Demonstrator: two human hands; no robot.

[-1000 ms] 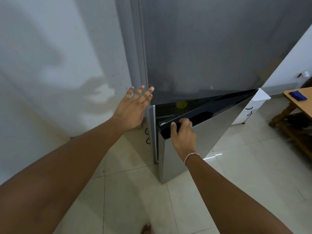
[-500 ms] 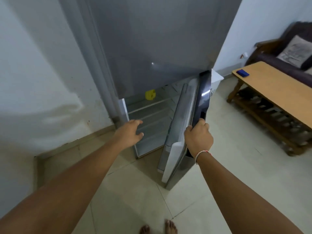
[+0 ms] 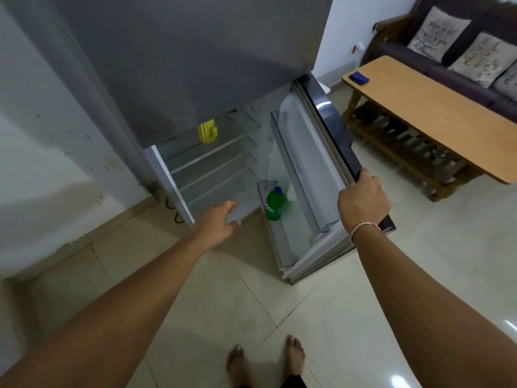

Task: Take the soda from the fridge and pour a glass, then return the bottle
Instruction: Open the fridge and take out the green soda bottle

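Observation:
The grey fridge [image 3: 195, 65] stands ahead with its lower door [image 3: 324, 113] swung wide to the right. A green soda bottle [image 3: 274, 204] with a blue cap stands upright in the bottom rack of that door. My right hand [image 3: 362, 201] grips the door's outer edge. My left hand [image 3: 221, 219] is open, fingers spread, reaching toward the lower fridge compartment just left of the bottle, touching nothing. The shelves inside look bare except for a yellow object [image 3: 207, 131] on the top shelf. No glass is in view.
A long wooden table [image 3: 436, 113] with a small blue item [image 3: 359, 77] stands to the right, close behind the open door. A dark sofa with cushions [image 3: 453, 43] lies beyond it. A white wall [image 3: 42, 121] is on the left. My bare feet [image 3: 265, 359] stand on pale tiles.
The lower fridge door has swung from nearly closed to wide open under my right hand, revealing the green bottle. My left hand has dropped from the fridge's side toward the lower compartment.

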